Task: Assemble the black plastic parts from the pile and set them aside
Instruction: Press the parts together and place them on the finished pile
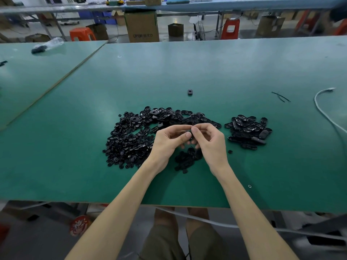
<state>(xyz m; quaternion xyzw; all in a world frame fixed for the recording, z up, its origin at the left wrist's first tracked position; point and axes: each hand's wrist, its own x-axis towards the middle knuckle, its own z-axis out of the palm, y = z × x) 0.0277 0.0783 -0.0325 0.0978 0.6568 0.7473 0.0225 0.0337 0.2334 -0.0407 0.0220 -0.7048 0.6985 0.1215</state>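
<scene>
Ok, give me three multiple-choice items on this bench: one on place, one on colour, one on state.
1. The smaller pile lies where from the big pile? A left B right C under the table
2. The table top is: A green B white C orange
3. The left hand and right hand are: A flat, far apart B each gripping a tool C curled, fingertips meeting
Key: B, it sits past the right hand; A, green shows all round the parts; C, thumbs and fingers touch over the parts.
</scene>
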